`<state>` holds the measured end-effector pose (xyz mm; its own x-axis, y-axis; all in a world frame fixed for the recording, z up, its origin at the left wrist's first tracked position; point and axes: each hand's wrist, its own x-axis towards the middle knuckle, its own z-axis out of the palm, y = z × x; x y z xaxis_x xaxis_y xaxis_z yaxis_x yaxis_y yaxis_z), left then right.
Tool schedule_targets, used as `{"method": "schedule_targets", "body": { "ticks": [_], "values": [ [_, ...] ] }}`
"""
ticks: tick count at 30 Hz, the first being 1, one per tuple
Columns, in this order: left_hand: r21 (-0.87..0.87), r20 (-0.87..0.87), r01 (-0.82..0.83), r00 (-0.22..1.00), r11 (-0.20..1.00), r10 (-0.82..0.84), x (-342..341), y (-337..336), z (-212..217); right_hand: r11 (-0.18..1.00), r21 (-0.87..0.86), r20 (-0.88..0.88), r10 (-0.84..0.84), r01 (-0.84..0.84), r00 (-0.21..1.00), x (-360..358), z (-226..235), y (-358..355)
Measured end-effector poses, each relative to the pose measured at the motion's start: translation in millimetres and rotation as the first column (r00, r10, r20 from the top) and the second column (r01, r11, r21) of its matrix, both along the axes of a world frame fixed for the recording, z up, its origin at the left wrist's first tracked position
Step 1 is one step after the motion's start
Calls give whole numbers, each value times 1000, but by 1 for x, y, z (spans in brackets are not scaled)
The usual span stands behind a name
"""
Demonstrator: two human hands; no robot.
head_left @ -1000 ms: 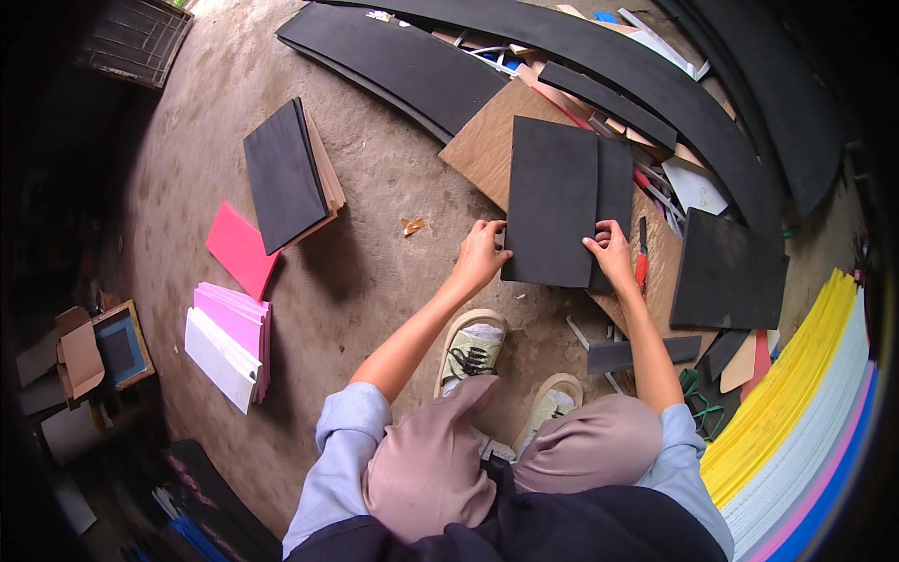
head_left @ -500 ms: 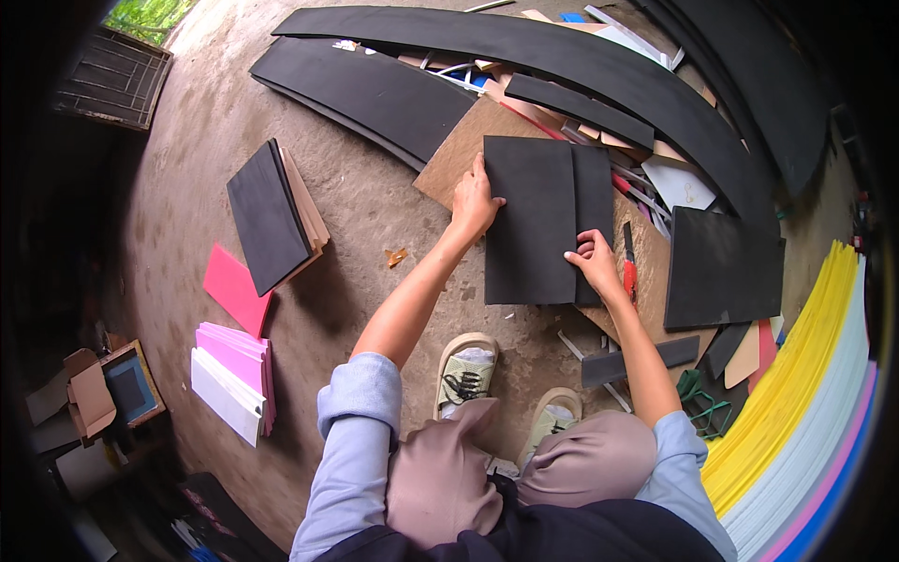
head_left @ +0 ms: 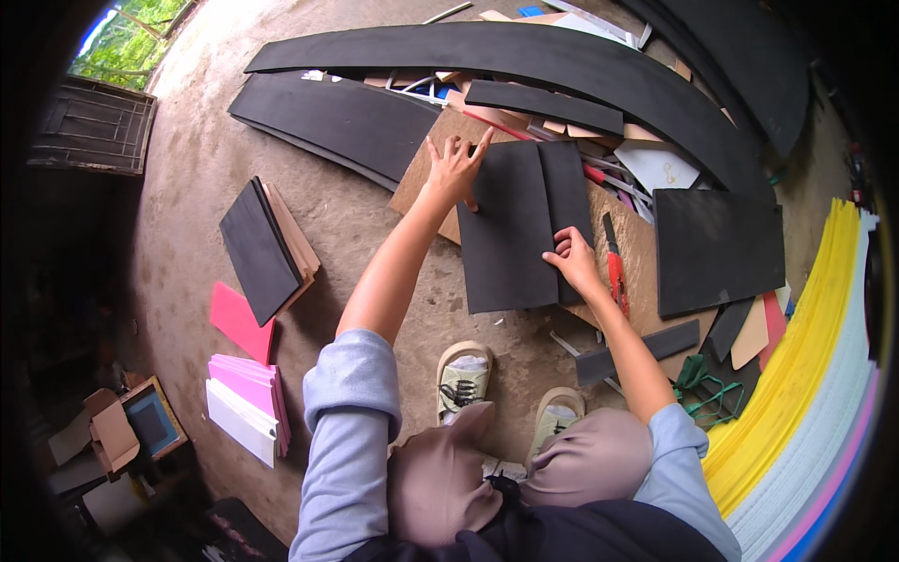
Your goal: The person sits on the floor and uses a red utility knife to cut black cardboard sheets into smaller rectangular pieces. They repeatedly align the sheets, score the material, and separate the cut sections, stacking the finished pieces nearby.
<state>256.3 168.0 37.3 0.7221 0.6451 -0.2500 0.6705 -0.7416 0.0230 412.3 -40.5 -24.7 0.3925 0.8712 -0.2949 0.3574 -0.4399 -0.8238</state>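
Observation:
Two overlapping black foam sheets (head_left: 506,225) lie on a brown board (head_left: 626,234) in front of me; the left one covers part of the other. My left hand (head_left: 456,170) is at the far left corner of the upper sheet, its fingers spread and the thumb reaching down over the sheet's edge. Lower down, my right hand (head_left: 575,264) has its fingers curled, thumb and fingertips pinched at the right edge of the upper sheet. Close to its right lies a cutter knife (head_left: 615,270) with a red handle and dark blade.
Long curved black sheets (head_left: 524,51) lie over a heap of offcuts at the back. Another black sheet (head_left: 719,253) lies right. Stacked black and tan sheets (head_left: 262,248), a red sheet (head_left: 242,321) and pink and white pieces (head_left: 248,403) are left. Yellow strips (head_left: 791,365) stand at right.
My left hand has spread its fingers and moved up to the sheet's far corner. The upper sheet is turned slightly. The right hand keeps its place at the edge; the whole view has shifted a little.

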Motion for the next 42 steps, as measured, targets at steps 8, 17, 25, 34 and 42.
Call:
{"method": "schedule_targets", "body": {
  "ticks": [8, 17, 25, 34, 42],
  "values": [
    [-63, 334, 286, 909, 956, -250, -36, -171, -6, 972, 220, -79, -70, 86, 994, 4, -4, -18],
    [205, 162, 277, 936, 939, -311, -25, -199, -38, 955, 190, 79, -244, 226, 966, 70, 55, -103],
    [133, 414, 3, 908, 991, -58, -34, -175, -21, 979, -29, 537, 183, -200, 823, 99, 173, -149],
    [-49, 509, -32, 859, 998, 52, -31, -167, -18, 928, -323, 567, 347, -187, 747, 66, 72, -116],
    [84, 594, -137, 802, 987, 60, 16, -139, -40, 998, -69, 628, 42, 2, 777, 43, 19, -95]
  ]
}}
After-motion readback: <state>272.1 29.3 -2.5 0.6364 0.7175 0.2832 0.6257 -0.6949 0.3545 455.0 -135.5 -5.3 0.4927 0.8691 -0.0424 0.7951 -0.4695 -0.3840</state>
